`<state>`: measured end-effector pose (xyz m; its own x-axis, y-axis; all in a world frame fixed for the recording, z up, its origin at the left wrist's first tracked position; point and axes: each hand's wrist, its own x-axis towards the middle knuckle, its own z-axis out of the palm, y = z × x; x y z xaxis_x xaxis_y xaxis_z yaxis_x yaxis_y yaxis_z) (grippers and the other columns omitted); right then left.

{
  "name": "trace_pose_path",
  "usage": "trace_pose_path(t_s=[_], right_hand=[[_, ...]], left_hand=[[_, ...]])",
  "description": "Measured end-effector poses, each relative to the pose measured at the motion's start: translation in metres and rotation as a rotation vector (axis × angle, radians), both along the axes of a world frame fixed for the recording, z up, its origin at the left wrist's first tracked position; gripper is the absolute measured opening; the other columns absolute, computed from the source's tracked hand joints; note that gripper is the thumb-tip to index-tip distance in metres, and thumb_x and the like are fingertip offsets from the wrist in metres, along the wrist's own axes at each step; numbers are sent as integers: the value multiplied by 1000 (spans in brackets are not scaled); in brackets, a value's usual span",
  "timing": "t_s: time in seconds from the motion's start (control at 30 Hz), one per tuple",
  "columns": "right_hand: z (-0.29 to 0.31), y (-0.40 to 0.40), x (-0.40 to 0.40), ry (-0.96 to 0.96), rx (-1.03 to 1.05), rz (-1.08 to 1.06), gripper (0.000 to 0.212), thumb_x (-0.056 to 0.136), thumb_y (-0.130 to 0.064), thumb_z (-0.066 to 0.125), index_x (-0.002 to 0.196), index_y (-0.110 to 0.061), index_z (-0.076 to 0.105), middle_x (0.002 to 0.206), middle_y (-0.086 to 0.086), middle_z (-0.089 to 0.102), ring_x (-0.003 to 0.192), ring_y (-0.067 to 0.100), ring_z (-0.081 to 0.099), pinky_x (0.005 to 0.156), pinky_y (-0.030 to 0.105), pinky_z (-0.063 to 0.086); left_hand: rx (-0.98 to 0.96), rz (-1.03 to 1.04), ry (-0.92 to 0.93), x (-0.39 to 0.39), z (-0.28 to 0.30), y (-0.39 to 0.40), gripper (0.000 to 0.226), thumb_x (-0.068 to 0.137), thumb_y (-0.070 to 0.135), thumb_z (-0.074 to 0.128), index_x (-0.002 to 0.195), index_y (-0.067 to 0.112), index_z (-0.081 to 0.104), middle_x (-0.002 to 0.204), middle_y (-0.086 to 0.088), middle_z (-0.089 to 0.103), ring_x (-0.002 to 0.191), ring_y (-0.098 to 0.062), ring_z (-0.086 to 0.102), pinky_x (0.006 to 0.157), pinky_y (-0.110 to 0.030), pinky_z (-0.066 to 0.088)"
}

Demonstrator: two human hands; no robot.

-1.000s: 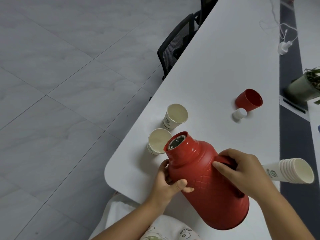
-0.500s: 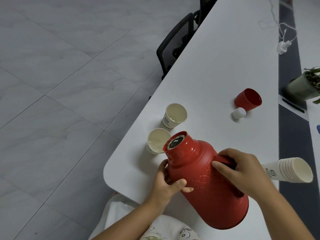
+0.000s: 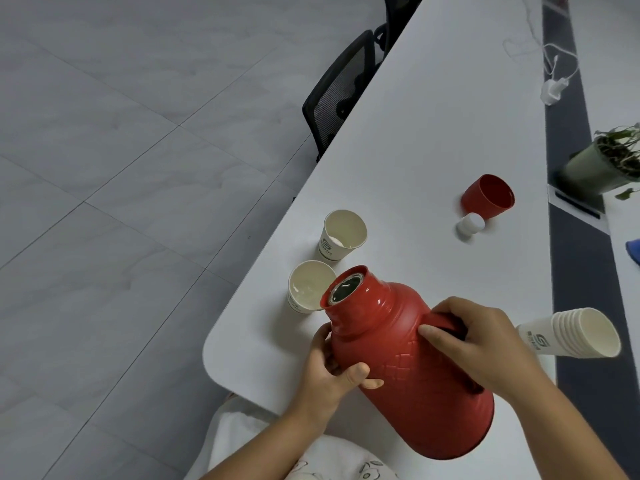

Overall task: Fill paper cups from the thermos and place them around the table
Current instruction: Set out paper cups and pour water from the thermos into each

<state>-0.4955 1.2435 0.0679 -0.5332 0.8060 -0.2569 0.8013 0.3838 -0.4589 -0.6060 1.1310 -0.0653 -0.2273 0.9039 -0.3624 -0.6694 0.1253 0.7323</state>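
Note:
A red thermos [image 3: 412, 372] is tilted to the left above the white table [image 3: 433, 140], its open mouth over the rim of the near paper cup [image 3: 304, 289]. My right hand [image 3: 485, 348] grips the thermos handle. My left hand [image 3: 332, 372] holds the thermos body just below the neck from the left. A second paper cup [image 3: 341, 233] stands upright just beyond the first. The near cup shows liquid at its bottom. A stack of several paper cups [image 3: 571, 332] lies on its side to the right of my right hand.
The red thermos lid [image 3: 488, 195] lies on its side with a white stopper [image 3: 470, 225] beside it, further back. A black chair [image 3: 341, 91] stands at the table's left edge. A potted plant [image 3: 602, 164] and a white charger with cable [image 3: 552, 90] sit at the right.
Thermos and hands stay nearly where they were; the thermos mouth has tipped slightly lower toward the near cup.

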Motion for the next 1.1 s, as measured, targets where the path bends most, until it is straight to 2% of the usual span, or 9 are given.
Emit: trace_pose_path(t_s=[0.1,0.2,0.4,0.47,0.57,0.63,0.7,0.83,1.1], right_hand=[[0,1,4,6,-13,-33,8,76,-27,66,73,-21,61,66,-6,62,64,6,57,52,13,39],[1,-1,12,63,-27,-63,11,75,-22,68,72,-14,61,62,2,62,60,14,56,53,14,40],[1,-4,36,199,-34,-78,27,67,3,65,64,-23,59,63,1,63,57,15,57,48,17,40],[0,-3,45,228,-32,-120,37,63,10,59,64,-27,57,63,1,64,50,17,56,46,28,44],[-10,-3,54,233,93,-221,40,60,5,58,54,-33,46,51,-15,61,49,7,56,42,15,40],[-13,-3,58,212,166,-260,29,56,-8,52,49,-33,38,41,-12,54,47,7,52,41,12,35],[-20,1,65,206,142,-330,18,55,-8,49,48,-22,40,37,0,47,41,18,47,44,23,41],[-35,17,73,316,30,-554,15,58,12,46,53,-1,43,51,25,50,56,45,57,54,54,48],[-47,86,67,470,101,-673,38,56,16,43,44,-18,30,43,4,34,48,30,39,52,60,48]], left_hand=[[-15,-10,39,-2,4,0,119,19,58,87,119,16,41,112,-13,56,88,-16,67,62,-22,55],[2,-15,101,-4,12,0,109,20,57,87,114,23,43,114,-6,55,95,-8,65,65,-21,55],[6,-48,334,-6,26,4,100,21,48,86,110,34,43,112,15,58,106,2,57,78,-12,50],[40,-64,425,-5,30,10,97,26,43,86,112,36,43,110,25,60,108,6,55,81,-8,46],[78,-143,555,-5,37,20,92,35,39,86,115,42,40,113,38,53,111,10,50,85,-4,41],[92,-198,633,-5,41,28,94,35,43,86,115,48,37,115,41,49,113,12,47,87,-3,40],[88,-230,716,-5,45,40,99,32,48,86,117,52,35,117,40,48,115,12,45,91,-4,39],[94,-302,890,-6,55,74,102,29,52,84,107,74,23,114,49,43,112,22,39,83,5,34],[108,-407,1046,-11,81,166,93,28,50,80,107,55,31,117,33,43,115,3,46,99,-20,38]])
